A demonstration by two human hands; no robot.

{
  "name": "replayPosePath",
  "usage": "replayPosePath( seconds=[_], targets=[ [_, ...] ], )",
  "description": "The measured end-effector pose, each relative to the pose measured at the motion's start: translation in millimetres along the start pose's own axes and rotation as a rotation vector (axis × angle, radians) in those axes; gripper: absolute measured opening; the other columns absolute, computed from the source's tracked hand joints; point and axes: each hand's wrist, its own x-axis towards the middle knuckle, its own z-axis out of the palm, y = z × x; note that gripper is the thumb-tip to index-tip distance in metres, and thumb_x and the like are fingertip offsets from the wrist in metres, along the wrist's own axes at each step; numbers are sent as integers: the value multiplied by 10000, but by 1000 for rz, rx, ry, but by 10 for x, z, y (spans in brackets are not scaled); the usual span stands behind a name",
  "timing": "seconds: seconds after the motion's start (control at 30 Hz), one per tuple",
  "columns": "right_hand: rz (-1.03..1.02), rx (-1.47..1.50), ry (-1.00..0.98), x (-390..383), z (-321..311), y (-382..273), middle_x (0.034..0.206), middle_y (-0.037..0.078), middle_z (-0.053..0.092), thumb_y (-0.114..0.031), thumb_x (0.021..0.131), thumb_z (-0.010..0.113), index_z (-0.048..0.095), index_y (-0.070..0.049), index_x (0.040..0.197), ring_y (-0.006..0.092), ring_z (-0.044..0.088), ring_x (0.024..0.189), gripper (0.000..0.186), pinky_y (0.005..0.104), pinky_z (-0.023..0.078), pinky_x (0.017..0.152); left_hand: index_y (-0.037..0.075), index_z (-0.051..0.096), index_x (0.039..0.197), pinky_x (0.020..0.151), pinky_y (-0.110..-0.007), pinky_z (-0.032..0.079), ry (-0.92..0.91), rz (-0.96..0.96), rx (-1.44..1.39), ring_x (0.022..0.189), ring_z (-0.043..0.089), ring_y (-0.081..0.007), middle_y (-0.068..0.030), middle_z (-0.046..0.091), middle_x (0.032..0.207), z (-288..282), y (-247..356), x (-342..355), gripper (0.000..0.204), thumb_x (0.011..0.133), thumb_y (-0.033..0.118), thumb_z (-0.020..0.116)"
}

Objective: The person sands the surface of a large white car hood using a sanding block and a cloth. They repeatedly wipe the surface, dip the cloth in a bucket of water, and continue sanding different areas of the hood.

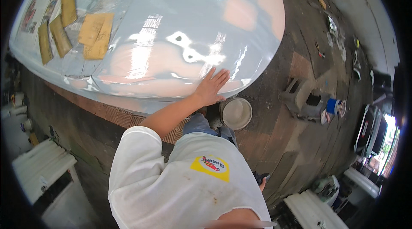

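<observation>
the big grey car panel (pixel 193 10) lies straight ahead of the person and fills the top of the view, stretching well off to the left. its near edge runs across in front of the body, then curves away on the right; the far end is cut off, so its full length cannot be told. the left hand (pixel 212 86) is the nearer one, already on the panel close to that near edge, and just beyond its fingertips sits a bare white patch (pixel 189 49) with two dark spots in it.

the left arm slants forward and to the right across the front of the body, elbow slightly bent. its hand lies flat, palm down, fingers long and only a little apart, thumb out to the right. it grips nothing that shows (whatever the palm itself covers is hidden).

the right hand (pixel 263 184) hangs low by the right side, mostly behind the white shirt (pixel 171 173), well apart from the panel. a dark object (pixel 259 176) is right at it, but how far the fingers are closed, or whether they hold it, cannot be told.

a bucket (pixel 243 119) stands below the panel's edge, near the left hand; yellow-brown strips (pixel 68 6) lie over newspaper at the panel's left.
</observation>
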Motion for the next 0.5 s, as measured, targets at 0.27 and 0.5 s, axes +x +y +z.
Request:
replayPosePath(
  seconds=[0.27,0.5],
  targets=[
    [-62,-222,-250,516,-443,-431,1435,158,657,-841,765,725,578,-87,1511,330,648,1230,1071,479,578,995,206,206,1745,1327,-632,47,89,-741,201,1683,86,-303,-96,121,1825,-475,-1497,-663,851,1076,713,347],
    [-251,-193,-159,80,332,-690,1507,163,618,-896,750,687,553,-79,1548,357,636,1268,1150,494,536,1074,165,224,1738,1323,-634,88,322,-904,164,1670,147,-323,-104,174,1813,-691,-2718,-1236,843,1083,657,421]
  ],
)
